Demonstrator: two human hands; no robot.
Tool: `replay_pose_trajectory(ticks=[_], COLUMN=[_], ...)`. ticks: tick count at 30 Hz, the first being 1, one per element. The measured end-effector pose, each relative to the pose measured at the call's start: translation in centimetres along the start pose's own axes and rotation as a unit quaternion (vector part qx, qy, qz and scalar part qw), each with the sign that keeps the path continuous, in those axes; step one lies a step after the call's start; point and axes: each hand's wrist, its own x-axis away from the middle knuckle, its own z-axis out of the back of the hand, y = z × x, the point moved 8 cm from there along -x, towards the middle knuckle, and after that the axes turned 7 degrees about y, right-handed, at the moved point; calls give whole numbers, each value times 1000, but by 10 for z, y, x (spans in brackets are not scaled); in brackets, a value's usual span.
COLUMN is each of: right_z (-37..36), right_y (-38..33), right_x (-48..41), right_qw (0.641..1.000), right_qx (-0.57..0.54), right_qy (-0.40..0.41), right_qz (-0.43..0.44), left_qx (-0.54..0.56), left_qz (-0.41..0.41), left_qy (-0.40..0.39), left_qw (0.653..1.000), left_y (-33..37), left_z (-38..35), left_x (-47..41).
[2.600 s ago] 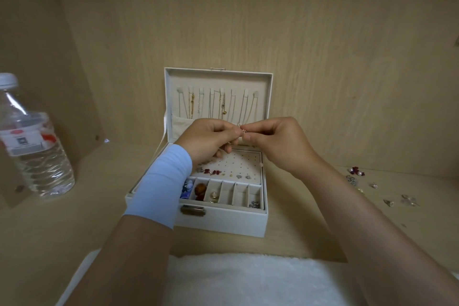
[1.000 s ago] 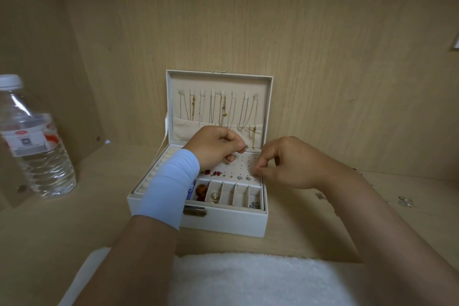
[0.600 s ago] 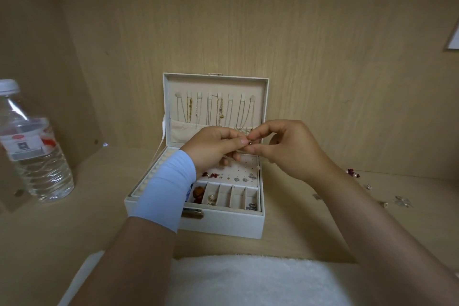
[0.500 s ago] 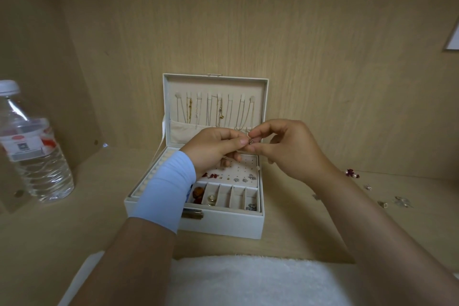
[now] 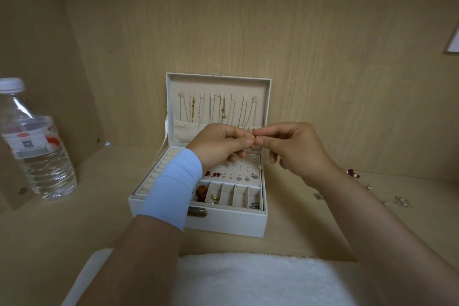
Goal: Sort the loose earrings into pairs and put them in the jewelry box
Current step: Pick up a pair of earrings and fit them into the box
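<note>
Wood shelf (image 5: 62, 236), open box (image 5: 224, 225). Left hand (image 5: 218, 144), right hand (image 5: 293, 146) both pinch earring (image 5: 255, 135) above it. Risk: fingertip slip, earring falls into wrong compartment.

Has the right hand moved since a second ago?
Yes. The right hand has lifted off the stud panel of the jewelry box, up to the left hand before the lid; both pinch a small earring.

Left hand (image 5: 218, 143) and right hand (image 5: 296, 148) pinch one earring (image 5: 256, 135) over the jewelry box (image 5: 228, 223).

Home wardrobe shelf (image 5: 74, 231) (pale wood panels (image 5: 323, 32) around) holding a jewelry box (image 5: 223, 226)
</note>
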Motion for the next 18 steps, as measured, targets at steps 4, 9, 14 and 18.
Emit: replay_pose_trajectory(ticks=[4, 9, 14, 18], right_z=[5, 5, -7, -15], right_y=[5, 12, 21, 16], right_x=[1, 13, 24, 29], right_qw=[998, 980, 945, 910], right_qx=[68, 188, 296, 362], right_qy=[-7, -40, -81, -81], right_qz=[9, 47, 111, 187], left_qx=[-51, -200, -288, -323], left_qz=[-27, -18, 12, 14], left_qy=[2, -44, -95, -97], left_qw=[998, 979, 953, 941], left_y=[5, 4, -5, -9], left_z=[-1, -6, -9, -12], left_x=[1, 7, 11, 9])
